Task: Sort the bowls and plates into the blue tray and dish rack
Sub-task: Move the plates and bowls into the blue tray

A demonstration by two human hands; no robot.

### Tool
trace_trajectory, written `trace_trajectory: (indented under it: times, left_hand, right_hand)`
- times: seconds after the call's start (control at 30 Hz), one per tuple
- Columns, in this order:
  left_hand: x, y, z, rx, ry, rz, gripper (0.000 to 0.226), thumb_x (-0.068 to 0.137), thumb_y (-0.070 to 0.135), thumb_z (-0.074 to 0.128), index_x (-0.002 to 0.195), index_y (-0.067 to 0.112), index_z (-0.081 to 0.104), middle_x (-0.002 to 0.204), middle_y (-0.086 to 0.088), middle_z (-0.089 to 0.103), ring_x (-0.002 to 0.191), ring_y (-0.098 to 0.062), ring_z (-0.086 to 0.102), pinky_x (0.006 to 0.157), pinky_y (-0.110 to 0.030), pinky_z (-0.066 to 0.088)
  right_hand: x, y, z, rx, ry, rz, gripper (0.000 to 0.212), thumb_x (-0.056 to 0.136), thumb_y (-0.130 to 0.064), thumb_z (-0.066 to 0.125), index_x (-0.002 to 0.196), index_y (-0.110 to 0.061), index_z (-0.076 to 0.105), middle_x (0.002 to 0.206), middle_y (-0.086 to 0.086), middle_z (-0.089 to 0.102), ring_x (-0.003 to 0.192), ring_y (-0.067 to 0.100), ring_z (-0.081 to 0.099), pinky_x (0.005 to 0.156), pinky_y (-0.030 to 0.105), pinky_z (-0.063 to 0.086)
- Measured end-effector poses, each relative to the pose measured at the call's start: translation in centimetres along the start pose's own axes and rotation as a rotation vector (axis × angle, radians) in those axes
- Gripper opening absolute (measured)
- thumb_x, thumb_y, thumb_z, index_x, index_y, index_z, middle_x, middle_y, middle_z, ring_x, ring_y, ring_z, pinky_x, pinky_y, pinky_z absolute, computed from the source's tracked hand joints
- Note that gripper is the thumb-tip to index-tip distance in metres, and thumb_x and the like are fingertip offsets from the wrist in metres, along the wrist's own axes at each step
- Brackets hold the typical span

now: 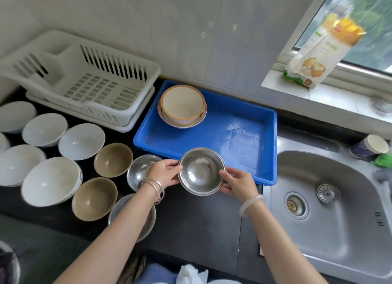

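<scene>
shiny metal bowl [201, 171] sits held in your left hand [164, 172] and right hand [238, 183]; next, lift it toward 12 o'clock into the blue tray [244, 139].

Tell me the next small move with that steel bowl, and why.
Probably carry the steel bowl forward and set it on the bare floor of the blue tray. Both the left hand and right hand grip its rim, it hangs over the tray's near edge, and only the cream bowl on a plate sits at the tray's back.
</scene>
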State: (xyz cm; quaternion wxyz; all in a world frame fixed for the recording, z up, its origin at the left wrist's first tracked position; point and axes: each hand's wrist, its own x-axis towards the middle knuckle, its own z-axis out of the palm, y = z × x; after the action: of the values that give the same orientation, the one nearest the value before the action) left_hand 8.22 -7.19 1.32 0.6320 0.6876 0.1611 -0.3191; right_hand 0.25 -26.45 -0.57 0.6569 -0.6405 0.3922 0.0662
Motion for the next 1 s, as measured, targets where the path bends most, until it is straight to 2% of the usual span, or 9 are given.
trace_trajectory:
  times: [0.1, 0.23, 0.33, 0.4, 0.53, 0.73, 0.83, 0.93, 1.0]
  left_hand:
    - [1.2, 2.4, 1.3, -0.025, -0.013, 0.012, 0.028, 0.089, 0.004, 0.055, 0.116, -0.004, 0.053, 0.104, -0.015, 0.059, 0.087, -0.021, 0.059, 0.081, -0.033, 0.05]
    - [3.4, 4.6, 3.9, -0.054, -0.008, 0.011, 0.023, 0.09, 0.006, 0.054, 0.112, -0.002, 0.056, 0.089, -0.009, 0.058, 0.079, -0.021, 0.059, 0.075, -0.037, 0.051]
    - [5.2, 5.3, 6.0, -0.073, -0.008, -0.017, 0.027, 0.091, 0.006, 0.052, 0.117, -0.001, 0.055, 0.102, -0.012, 0.056, 0.091, -0.025, 0.057, 0.074, -0.042, 0.052]
    - [6.4, 5.5, 7.2, -0.088, -0.024, -0.04, 0.029, 0.091, 0.003, 0.05, 0.121, 0.001, 0.053, 0.106, -0.014, 0.056, 0.091, -0.027, 0.056, 0.077, -0.045, 0.052]
    - [8.9, 5.6, 9.1, -0.108, -0.05, -0.076, 0.033, 0.091, -0.002, 0.047, 0.124, 0.003, 0.05, 0.128, -0.017, 0.055, 0.098, -0.029, 0.056, 0.083, -0.048, 0.051]
    - [12.3, 5.2, 10.7, -0.141, -0.054, -0.115, 0.035, 0.092, -0.002, 0.045, 0.126, 0.004, 0.049, 0.133, -0.015, 0.054, 0.1, -0.027, 0.056, 0.083, -0.043, 0.049]
    - [13.7, 5.2, 11.0, -0.155, -0.056, -0.11, 0.038, 0.092, -0.001, 0.046, 0.13, 0.005, 0.047, 0.135, -0.012, 0.052, 0.114, -0.029, 0.055, 0.085, -0.041, 0.049]
    - [14.9, 5.1, 11.2, -0.21, -0.07, -0.089, 0.041, 0.091, 0.0, 0.049, 0.132, 0.005, 0.047, 0.136, -0.011, 0.052, 0.122, -0.031, 0.052, 0.088, -0.04, 0.049]
    - [15.4, 5.0, 11.5, -0.24, -0.059, -0.077, 0.038, 0.09, 0.001, 0.052, 0.128, 0.001, 0.049, 0.134, -0.015, 0.053, 0.12, -0.03, 0.053, 0.091, -0.039, 0.048]
  right_hand:
    - [1.2, -2.7, -0.8, 0.042, 0.006, -0.043, 0.004, 0.086, -0.018, 0.065, 0.09, -0.017, 0.066, 0.07, 0.0, 0.064, 0.046, 0.009, 0.063, 0.049, 0.018, 0.054]
    - [3.6, -5.1, -1.9, 0.03, 0.032, -0.064, 0.018, 0.087, -0.02, 0.063, 0.104, -0.012, 0.063, 0.08, 0.003, 0.065, 0.054, 0.015, 0.065, 0.051, 0.019, 0.055]
    - [6.0, -6.0, -2.6, 0.045, 0.064, -0.046, 0.026, 0.088, -0.021, 0.063, 0.112, -0.011, 0.061, 0.088, 0.005, 0.065, 0.059, 0.019, 0.065, 0.053, 0.02, 0.057]
    - [7.8, -6.2, -3.0, 0.035, 0.093, -0.023, 0.034, 0.088, -0.022, 0.062, 0.119, -0.009, 0.058, 0.094, 0.007, 0.063, 0.06, 0.019, 0.063, 0.051, 0.019, 0.056]
    - [10.8, -6.4, -3.6, 0.03, 0.124, 0.032, 0.039, 0.09, -0.023, 0.059, 0.125, -0.007, 0.056, 0.098, 0.007, 0.062, 0.061, 0.018, 0.062, 0.051, 0.02, 0.056]
    - [14.1, -6.3, -3.7, 0.088, 0.151, 0.079, 0.034, 0.091, -0.015, 0.057, 0.123, -0.003, 0.058, 0.099, 0.012, 0.062, 0.071, 0.023, 0.063, 0.075, 0.029, 0.053]
    - [15.3, -6.4, -3.5, 0.151, 0.16, 0.091, 0.035, 0.092, -0.01, 0.056, 0.125, 0.001, 0.054, 0.102, 0.015, 0.06, 0.085, 0.029, 0.06, 0.083, 0.032, 0.051]
    - [16.3, -6.4, -3.4, 0.202, 0.152, 0.102, 0.034, 0.092, -0.008, 0.054, 0.125, 0.001, 0.054, 0.104, 0.015, 0.059, 0.088, 0.028, 0.059, 0.084, 0.033, 0.051]
    - [16.7, -6.3, -3.4, 0.241, 0.149, 0.115, 0.032, 0.092, -0.009, 0.054, 0.124, -0.002, 0.055, 0.107, 0.014, 0.059, 0.087, 0.029, 0.061, 0.078, 0.034, 0.053]
